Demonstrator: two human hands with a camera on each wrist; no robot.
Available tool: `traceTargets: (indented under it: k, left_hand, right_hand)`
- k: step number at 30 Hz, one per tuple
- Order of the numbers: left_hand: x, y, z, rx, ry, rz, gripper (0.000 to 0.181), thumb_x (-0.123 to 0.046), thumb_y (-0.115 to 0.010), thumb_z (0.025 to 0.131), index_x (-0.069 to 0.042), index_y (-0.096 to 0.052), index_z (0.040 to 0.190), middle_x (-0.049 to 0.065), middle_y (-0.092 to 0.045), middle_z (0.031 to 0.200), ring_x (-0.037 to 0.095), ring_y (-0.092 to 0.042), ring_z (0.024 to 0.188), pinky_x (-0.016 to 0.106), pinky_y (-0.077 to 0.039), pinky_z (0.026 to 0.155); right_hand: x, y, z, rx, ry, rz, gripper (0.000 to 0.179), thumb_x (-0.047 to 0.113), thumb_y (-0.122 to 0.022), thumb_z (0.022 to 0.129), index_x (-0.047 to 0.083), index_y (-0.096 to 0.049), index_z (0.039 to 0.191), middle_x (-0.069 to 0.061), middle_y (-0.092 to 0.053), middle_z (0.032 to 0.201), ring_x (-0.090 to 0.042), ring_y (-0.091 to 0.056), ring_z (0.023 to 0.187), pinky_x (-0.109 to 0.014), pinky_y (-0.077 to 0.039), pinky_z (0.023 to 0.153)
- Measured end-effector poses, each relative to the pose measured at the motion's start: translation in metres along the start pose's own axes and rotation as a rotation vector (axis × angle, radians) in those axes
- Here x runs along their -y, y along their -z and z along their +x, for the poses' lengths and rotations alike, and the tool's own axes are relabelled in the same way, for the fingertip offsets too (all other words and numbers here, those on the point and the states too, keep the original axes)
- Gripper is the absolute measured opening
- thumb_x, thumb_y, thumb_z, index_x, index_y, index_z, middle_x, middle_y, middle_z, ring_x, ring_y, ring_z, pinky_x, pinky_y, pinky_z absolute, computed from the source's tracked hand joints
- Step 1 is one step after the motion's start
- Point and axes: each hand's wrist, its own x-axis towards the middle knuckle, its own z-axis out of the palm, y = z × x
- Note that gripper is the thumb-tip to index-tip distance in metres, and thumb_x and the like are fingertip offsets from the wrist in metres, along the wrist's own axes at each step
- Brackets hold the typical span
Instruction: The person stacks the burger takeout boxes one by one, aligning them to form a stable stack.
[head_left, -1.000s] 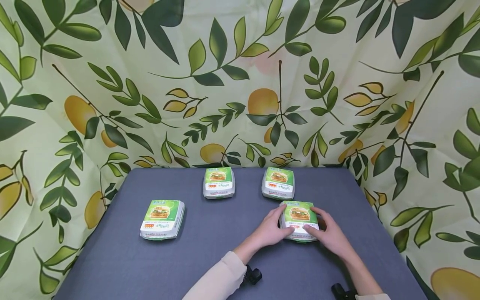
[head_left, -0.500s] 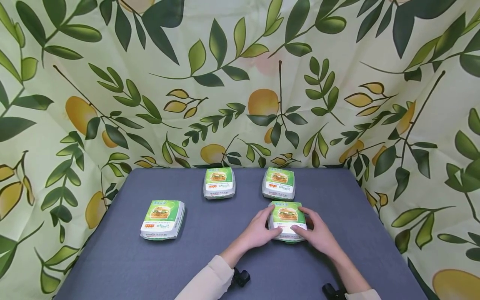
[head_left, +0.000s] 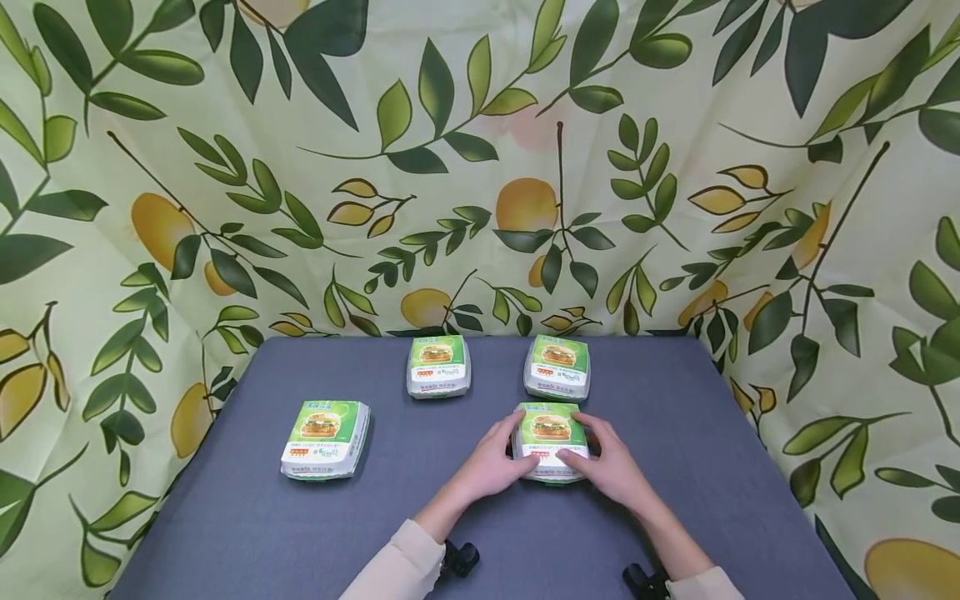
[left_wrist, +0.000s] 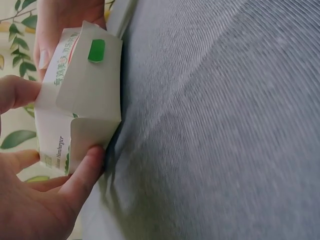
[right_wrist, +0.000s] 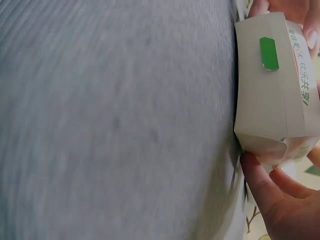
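Both hands hold a burger box from its two sides, low at the grey table. The left hand grips its left side, thumb over the top front edge and fingers along the side wall. On the right side, the right hand grips it in the same way. A green tab marks the front wall of this burger box in the left wrist view. The right wrist view shows the box with its bottom edge at the cloth; whether it touches cannot be told.
Just behind the held box stands another burger box. A similar box is at the back middle, and one more box lies to the left. A leaf-and-fruit patterned curtain surrounds the grey table at back and sides.
Both hands have moved left together, and the held burger box has shifted left with them along the table. The other boxes have stayed where they were.
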Motion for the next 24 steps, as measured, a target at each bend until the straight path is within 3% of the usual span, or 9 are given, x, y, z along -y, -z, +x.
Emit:
traceTargets:
  k: [9,24]
  left_hand:
    - [0.011,0.016,-0.006,-0.005,0.008,-0.03,0.079,-0.036,-0.072,0.091,-0.015,-0.037,0.158,0.018,-0.043,0.152,0.031,-0.058,0.123,0.046,-0.049,0.095]
    - [0.024,0.036,-0.018,-0.026,0.026,-0.049,0.077,-0.033,-0.073,0.091,-0.015,-0.037,0.158,0.019,-0.043,0.151,0.037,-0.055,0.126,0.047,-0.051,0.092]
  right_hand:
    - [0.009,-0.018,0.006,-0.006,0.02,0.006,0.074,0.04,-0.079,0.089,0.008,-0.048,0.148,-0.02,-0.047,0.143,-0.035,-0.055,0.117,-0.046,-0.049,0.09]
    - [0.025,-0.039,0.013,0.005,0.034,0.038,0.074,0.039,-0.082,0.086,0.009,-0.051,0.147,-0.017,-0.049,0.142,-0.034,-0.057,0.117,-0.047,-0.049,0.092]
